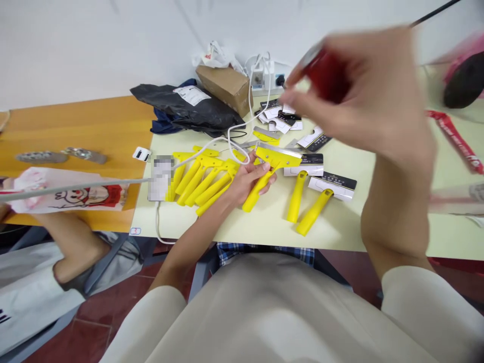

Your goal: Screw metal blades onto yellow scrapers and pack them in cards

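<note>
My left hand [251,180] is closed round a yellow scraper [278,159], just above the table, its metal blade turned away from me. My right hand [372,96] is raised near the camera, blurred, with its fingers curled round a red object [328,73] that has a greyish end; its kind cannot be made out. Several yellow scrapers [206,184] lie side by side left of my left hand. To its right, two yellow handles [297,196] stick out from black-and-white card sleeves [333,185].
More card sleeves [282,118] are heaped at the back near a power strip [262,78]. A white cable [229,136] loops over the table. Behind lie a black plastic bag [189,108] and cardboard box [225,85]. Another person's arm [75,242] is at the left.
</note>
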Available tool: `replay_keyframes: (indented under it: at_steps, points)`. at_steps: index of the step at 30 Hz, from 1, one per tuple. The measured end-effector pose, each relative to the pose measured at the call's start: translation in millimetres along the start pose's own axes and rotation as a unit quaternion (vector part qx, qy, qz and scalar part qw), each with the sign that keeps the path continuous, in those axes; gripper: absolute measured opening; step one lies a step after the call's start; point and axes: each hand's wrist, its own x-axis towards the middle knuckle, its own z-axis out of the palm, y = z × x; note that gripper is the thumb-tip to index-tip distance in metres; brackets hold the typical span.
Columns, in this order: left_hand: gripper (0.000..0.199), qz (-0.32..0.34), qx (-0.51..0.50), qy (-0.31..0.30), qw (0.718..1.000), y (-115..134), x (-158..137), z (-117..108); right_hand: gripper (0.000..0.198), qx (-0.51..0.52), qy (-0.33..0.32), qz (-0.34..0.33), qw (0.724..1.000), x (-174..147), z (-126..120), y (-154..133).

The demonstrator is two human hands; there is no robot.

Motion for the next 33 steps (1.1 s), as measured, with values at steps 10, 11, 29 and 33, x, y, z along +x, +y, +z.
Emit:
replay_keyframes:
  at_steps: [10, 11, 29, 33]
  points:
    - [0.061, 0.028, 0.104, -0.028, 0.994, 8, -1, -7, 0.044, -0.069, -0.111, -0.074, 0.989, 28, 37, 21]
    - [0.06, 0.029, 0.11, -0.026, 0.993, 9, -2, -7, 0.045, -0.069, -0.116, -0.068, 0.988, 28, 37, 21]
    - [0.057, 0.073, 0.115, 0.054, 0.989, 13, -18, 9, 0.037, -0.108, -0.133, -0.122, 0.978, 25, 37, 7]
    - [0.061, 0.069, 0.1, 0.052, 0.991, 12, -19, 7, 0.036, -0.103, -0.141, -0.125, 0.977, 26, 36, 7]
